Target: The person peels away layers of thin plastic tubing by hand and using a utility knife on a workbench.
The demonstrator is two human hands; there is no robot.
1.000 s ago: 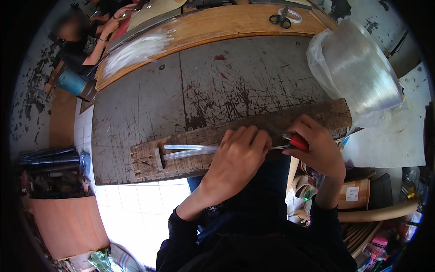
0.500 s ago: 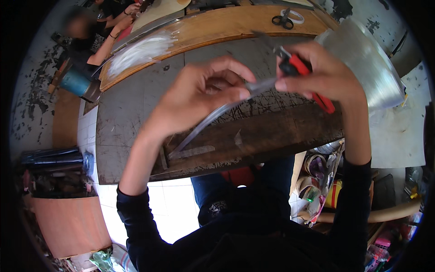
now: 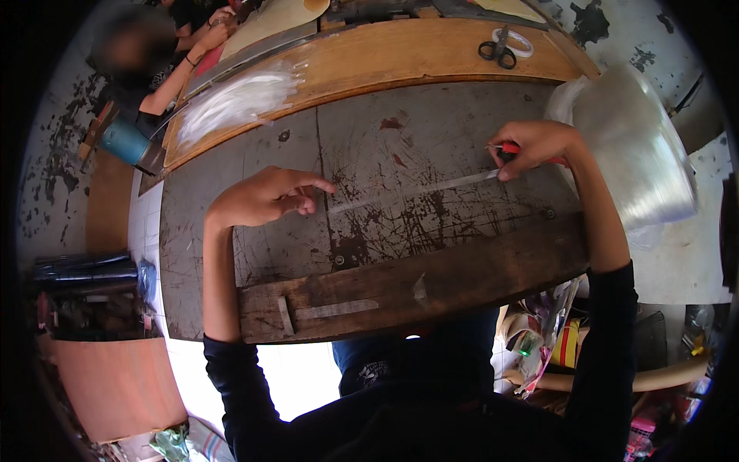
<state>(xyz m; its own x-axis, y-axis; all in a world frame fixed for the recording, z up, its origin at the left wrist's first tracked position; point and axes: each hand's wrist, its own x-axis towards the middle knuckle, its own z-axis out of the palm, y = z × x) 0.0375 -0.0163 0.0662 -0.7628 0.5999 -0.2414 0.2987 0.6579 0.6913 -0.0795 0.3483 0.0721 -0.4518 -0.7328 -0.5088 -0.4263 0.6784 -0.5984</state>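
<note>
A thin clear plastic strip (image 3: 435, 187) stretches across the scratched grey tabletop. Its right end is pinched in my right hand (image 3: 543, 146). That same hand also grips a red-handled tool (image 3: 508, 149) with a dark part and a small metal tip; most of it is hidden by the fingers. Near the strip's left end, my left hand (image 3: 262, 196) hovers with the index finger stretched out and the other fingers partly bent. Nothing shows between its fingers.
A brown wooden board (image 3: 446, 266) edges the table's near side. A heap of clear strips (image 3: 239, 100) lies on the plywood, with black-handled scissors (image 3: 498, 52) and a white tape roll (image 3: 516, 42) farther right. A large clear plastic roll (image 3: 635, 146) stands right. A person (image 3: 165, 92) works at far left.
My hands have moved apart, the left leftward and the right slightly right and nearer. My left hand has let go of the strip, which now stretches out straighter to the left from my right hand.
</note>
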